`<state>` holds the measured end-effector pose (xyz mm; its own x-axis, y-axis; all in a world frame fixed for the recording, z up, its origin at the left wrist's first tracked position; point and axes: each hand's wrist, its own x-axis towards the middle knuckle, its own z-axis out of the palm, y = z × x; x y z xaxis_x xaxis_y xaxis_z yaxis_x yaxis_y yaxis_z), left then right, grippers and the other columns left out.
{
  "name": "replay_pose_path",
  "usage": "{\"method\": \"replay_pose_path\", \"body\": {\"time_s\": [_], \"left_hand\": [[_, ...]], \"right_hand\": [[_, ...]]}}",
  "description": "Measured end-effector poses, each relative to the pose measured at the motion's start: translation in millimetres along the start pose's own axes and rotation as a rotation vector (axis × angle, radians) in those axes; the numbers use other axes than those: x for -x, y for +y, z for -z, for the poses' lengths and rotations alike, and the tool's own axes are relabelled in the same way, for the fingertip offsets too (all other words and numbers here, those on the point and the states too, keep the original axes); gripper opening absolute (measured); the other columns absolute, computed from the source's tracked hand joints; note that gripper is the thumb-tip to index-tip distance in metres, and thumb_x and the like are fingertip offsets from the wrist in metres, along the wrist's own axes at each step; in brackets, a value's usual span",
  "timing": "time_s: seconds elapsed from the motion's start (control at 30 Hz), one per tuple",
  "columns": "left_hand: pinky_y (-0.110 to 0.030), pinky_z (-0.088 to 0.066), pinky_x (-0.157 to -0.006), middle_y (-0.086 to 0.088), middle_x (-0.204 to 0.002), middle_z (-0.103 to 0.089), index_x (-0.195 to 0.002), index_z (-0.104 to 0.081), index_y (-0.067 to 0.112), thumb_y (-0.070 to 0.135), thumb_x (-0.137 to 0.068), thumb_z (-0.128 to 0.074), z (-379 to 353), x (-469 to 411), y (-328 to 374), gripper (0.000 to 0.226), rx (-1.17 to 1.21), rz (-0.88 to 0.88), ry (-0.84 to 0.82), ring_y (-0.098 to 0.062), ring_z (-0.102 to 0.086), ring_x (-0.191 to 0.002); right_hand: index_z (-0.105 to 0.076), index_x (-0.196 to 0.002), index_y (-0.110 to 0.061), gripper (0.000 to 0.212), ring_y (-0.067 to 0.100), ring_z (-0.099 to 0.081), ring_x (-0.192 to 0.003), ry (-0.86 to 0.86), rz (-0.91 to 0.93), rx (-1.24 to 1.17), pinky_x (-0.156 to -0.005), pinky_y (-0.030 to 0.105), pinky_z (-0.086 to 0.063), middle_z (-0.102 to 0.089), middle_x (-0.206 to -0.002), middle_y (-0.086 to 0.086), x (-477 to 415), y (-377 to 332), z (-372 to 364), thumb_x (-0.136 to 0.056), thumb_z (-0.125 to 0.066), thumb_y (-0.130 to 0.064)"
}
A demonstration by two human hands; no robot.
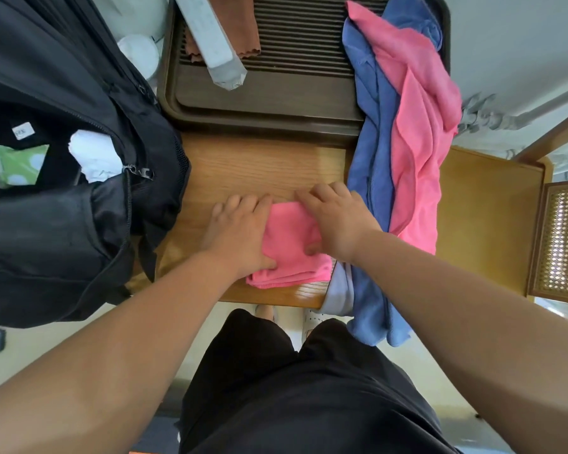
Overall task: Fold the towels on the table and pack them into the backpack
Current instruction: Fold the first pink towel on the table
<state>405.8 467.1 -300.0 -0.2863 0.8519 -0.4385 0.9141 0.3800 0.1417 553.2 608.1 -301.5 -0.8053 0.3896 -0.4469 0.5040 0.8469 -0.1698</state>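
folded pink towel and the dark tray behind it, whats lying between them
Nothing: in the head view, only bare wooden table separates the folded pink towel from the dark tray. Both hands rest on that towel.

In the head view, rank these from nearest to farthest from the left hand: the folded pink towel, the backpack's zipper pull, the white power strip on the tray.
From the left hand:
1. Folded pink towel: touching it, on its right, at the table's near edge.
2. Zipper pull: to the left and farther up, on the open backpack.
3. White power strip: farthest, at the far end on the dark tray.
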Motion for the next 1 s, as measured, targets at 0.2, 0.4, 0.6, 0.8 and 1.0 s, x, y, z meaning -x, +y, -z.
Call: {"method": "replay_pose_path", "body": {"time_s": [0.2, 0.4, 0.6, 0.8, 1.0], "left_hand": [[-0.043, -0.041, -0.099, 0.004, -0.107, -0.054, -0.109, -0.059, 0.024, 0.049, -0.071, -0.079, 13, -7, 3, 0.050, 0.097, 0.020, 0.068, -0.024, -0.049, -0.111], [-0.040, -0.040, -0.082, 0.002, -0.089, -0.053, -0.085, -0.050, 0.023, 0.020, -0.073, -0.073, 17, -7, 5, 0.027, 0.080, -0.071, 0.336, -0.026, -0.052, -0.090], [-0.052, -0.036, -0.108, -0.010, -0.137, -0.059, -0.135, -0.055, 0.014, 0.035, -0.082, -0.069, -11, 20, 4, 0.059, 0.014, -0.166, 0.267, -0.033, -0.051, -0.129], [-0.063, 0.003, -0.121, -0.002, -0.167, 0.017, -0.159, 0.012, 0.020, 0.064, -0.099, -0.019, -47, 50, 7, 0.081, -0.087, -0.093, 0.051, -0.028, 0.012, -0.154], [-0.062, 0.010, -0.120, -0.005, -0.161, 0.035, -0.154, 0.027, 0.015, 0.070, -0.096, -0.009, -54, 45, 24, 0.087, -0.063, -0.006, -0.003, -0.027, 0.030, -0.149]], "right_hand": [[-0.060, -0.113, -0.018, 0.060, 0.027, -0.045, -0.109, 0.033, -0.018, 0.011, -0.087, 0.042, -0.043, -0.049, -0.112, 0.002, 1, -5, 1, -0.067, -0.083, -0.051], [-0.059, -0.092, -0.011, 0.032, 0.031, -0.048, -0.083, 0.433, 0.038, -0.083, -0.061, 0.038, -0.041, -0.055, -0.098, 0.009, 16, -1, -5, -0.065, -0.076, -0.012], [-0.064, -0.104, -0.012, 0.036, 0.032, -0.051, -0.085, 0.392, 0.172, -0.031, -0.065, 0.045, -0.046, -0.057, -0.100, 0.010, 39, 0, -30, -0.071, -0.074, -0.022], [-0.065, -0.096, -0.014, 0.025, 0.033, -0.055, -0.091, 0.409, 0.191, 0.060, -0.075, 0.041, -0.035, -0.059, -0.101, 0.008, 50, -9, -44, -0.072, -0.069, -0.020], [-0.059, -0.119, -0.006, 0.081, 0.040, -0.041, -0.136, 0.217, 0.027, 0.059, -0.113, 0.060, -0.027, -0.054, -0.134, 0.017, 53, -33, -25, -0.082, -0.046, -0.077]]}}
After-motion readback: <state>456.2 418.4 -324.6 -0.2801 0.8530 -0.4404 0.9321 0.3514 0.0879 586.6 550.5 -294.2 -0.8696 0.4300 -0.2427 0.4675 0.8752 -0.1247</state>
